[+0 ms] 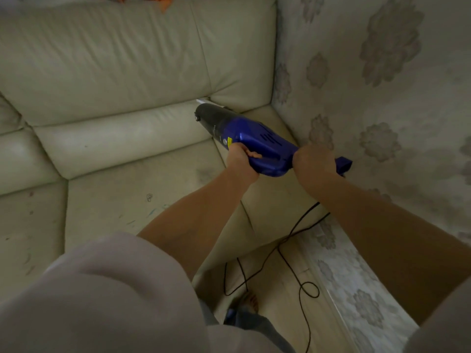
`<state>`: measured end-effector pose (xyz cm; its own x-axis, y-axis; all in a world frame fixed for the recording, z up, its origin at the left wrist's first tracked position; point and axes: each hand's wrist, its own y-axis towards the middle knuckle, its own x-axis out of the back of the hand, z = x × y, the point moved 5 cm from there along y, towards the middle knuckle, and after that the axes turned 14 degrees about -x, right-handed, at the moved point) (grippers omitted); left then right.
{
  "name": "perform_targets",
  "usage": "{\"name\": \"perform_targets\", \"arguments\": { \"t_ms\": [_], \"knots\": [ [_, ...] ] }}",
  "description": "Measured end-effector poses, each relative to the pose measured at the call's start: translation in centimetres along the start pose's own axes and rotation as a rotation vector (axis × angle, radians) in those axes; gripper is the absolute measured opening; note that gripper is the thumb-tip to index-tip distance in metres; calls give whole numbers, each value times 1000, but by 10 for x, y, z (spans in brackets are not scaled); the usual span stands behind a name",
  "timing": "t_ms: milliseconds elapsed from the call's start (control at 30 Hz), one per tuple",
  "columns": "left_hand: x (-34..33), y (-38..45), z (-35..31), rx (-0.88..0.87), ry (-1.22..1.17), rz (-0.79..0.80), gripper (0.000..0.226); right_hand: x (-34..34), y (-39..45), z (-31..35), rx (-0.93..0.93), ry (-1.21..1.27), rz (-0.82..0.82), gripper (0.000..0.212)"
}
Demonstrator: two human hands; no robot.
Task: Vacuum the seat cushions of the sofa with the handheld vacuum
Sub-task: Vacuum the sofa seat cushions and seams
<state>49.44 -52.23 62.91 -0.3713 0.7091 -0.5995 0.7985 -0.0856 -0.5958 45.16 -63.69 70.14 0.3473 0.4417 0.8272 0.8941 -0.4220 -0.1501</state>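
A blue handheld vacuum with a dark front end lies angled over the cream sofa's right end. Its pale nozzle tip pokes into the crease where the seat cushion meets the backrest. My left hand grips the vacuum's body from the left side. My right hand is wrapped around the rear handle, hiding most of it. The seat cushion shows pen marks and smudges.
A wall with floral paper stands tight against the sofa's right side. The vacuum's black cord trails down to the pale floor and loops there. My foot stands on the floor by the sofa's front edge. Orange cloth lies on the backrest's top.
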Motion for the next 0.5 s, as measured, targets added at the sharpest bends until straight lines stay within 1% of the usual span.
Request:
{"name": "perform_targets", "arguments": {
  "t_ms": [100,167,267,300,367,400,433,500],
  "knots": [
    [-9,2,7,18,3,23,19,-6,1,-8,-13,-11,7,21],
    [-18,3,7,13,31,41,23,-11,1,-12,-26,17,44,20],
    [-28,4,12,6,77,55,26,-19,-2,-20,-37,70,99,12],
    [-28,3,16,9,78,53,26,-22,-2,-23,-34,82,105,15],
    [-26,-1,23,3,71,42,26,-25,-5,-26,-4,89,103,31],
    [-24,-2,25,3,65,32,26,-26,-8,-27,9,88,100,35],
    [-22,-4,26,0,61,22,26,-28,-10,-27,19,93,89,34],
    [-17,-9,24,-16,48,6,26,-30,-13,-26,39,98,66,23]
  ]
}}
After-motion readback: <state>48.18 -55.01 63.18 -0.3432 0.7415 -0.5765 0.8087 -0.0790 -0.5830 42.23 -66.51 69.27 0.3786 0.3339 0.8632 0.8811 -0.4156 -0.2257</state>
